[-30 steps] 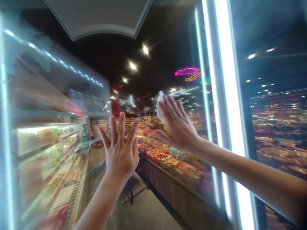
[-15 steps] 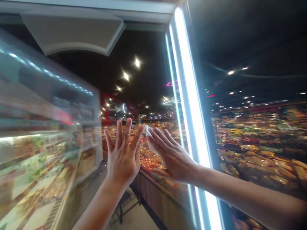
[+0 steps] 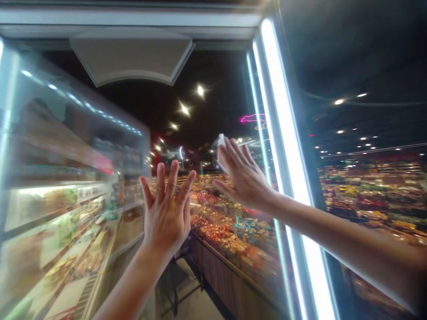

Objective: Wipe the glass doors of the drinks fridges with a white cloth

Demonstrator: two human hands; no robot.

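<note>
Two hands raised, palms forward, before a glass panel [image 3: 216, 111]: left hand [image 3: 165, 220] with fingers spread wide, no object showing; right hand [image 3: 245, 180] flat, fingers nearly together and thumb out, not visibly clamped, with a white cloth or tissue [image 3: 221, 141] mostly hidden behind the fingers and peeking past the fingertips, contact with the glass impossible to tell. Probably light, soft and easily bunched or slipped, so best pinned flat beneath all four fingers, rather than pinched at one loose edge

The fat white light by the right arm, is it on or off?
On: the fat white light glows brightly above and below the right arm.
</note>
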